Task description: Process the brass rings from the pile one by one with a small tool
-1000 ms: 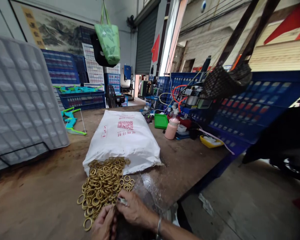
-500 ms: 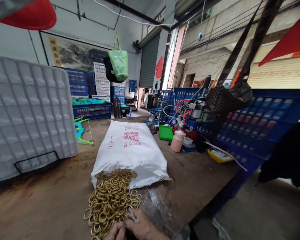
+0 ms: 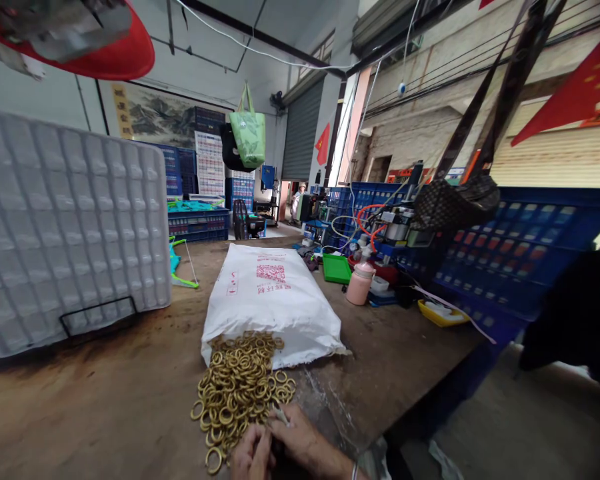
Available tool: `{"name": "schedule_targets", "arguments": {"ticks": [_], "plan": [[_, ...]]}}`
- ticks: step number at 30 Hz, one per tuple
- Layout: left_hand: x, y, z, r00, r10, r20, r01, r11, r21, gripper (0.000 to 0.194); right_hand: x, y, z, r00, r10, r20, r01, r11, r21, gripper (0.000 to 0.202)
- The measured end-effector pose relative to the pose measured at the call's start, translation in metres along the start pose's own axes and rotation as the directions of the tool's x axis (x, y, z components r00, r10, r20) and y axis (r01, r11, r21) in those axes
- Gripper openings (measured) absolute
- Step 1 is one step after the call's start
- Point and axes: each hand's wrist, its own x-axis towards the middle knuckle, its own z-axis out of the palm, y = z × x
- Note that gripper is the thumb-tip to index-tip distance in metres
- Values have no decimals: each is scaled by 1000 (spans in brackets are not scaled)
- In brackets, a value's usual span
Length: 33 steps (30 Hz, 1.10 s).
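Note:
A white sack with red print lies on the brown table, its mouth facing me. A heap of brass-coloured rings spills out of it toward me. At the bottom edge my left hand has its fingers bent together, beside the near end of the heap. My right hand meets it, fingers closed, with a small pale piece showing between thumb and forefinger. What the left fingers pinch is hidden.
A grey moulded tray stack stands at the left. On the table's right side are a green tray, a pink bottle and a yellow tray. Blue crates stand beyond.
The view has shifted, so the table things and both hands appear farther right. The hands remain close together beside the rings.

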Motion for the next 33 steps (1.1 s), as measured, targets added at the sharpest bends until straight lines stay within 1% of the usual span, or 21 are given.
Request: {"name": "schedule_targets", "arguments": {"ticks": [3,6,10,12,14,16,18,20,21,23,25,29,33], "plan": [[0,0,1,1000,12,16,-12,1000,-29,54,-5,-3,1,1000,23,-11,-23,999,23,14],[-2,7,-1,998,46,38,-46,999,-17,52,-8,-8,0,999,10,-37,-10,1000,18,15],[-11,28,-3,998,62,29,-61,998,-19,49,-7,-17,-2,999,-29,-27,29,1000,2,19],[-18,39,-3,999,36,15,-35,998,-53,47,-7,-22,-3,997,-74,-21,74,997,-20,20],[-26,47,-3,1000,4,13,-3,995,-98,44,-8,-26,-6,996,-85,-12,85,996,-5,20],[-33,52,-1,1000,-14,1,14,988,-154,42,-11,-28,-9,980,-201,-2,201,978,-54,21],[-40,54,1,1000,-16,-17,12,979,-203,40,-16,-28,-13,963,-269,-24,265,958,-107,22],[-46,55,2,999,-2,-33,-6,973,-233,37,-24,-28,-17,948,-316,-33,300,926,-231,23],[-47,55,3,999,10,-38,-19,972,-233,36,-28,-28,-19,940,-341,-17,320,897,-305,23],[-49,56,6,999,30,-42,-38,977,-211,34,-37,-29,-22,920,-391,41,369,821,-435,19],[-48,57,9,998,36,-46,-44,982,-185,35,-43,-30,-26,904,-416,97,402,752,-522,17],[-46,61,14,998,42,-46,-50,984,-172,37,-44,-30,-30,902,-408,143,399,658,-639,22],[-42,62,15,998,46,-34,-50,989,-141,36,-40,-26,-30,907,-394,145,378,616,-691,21]]}}
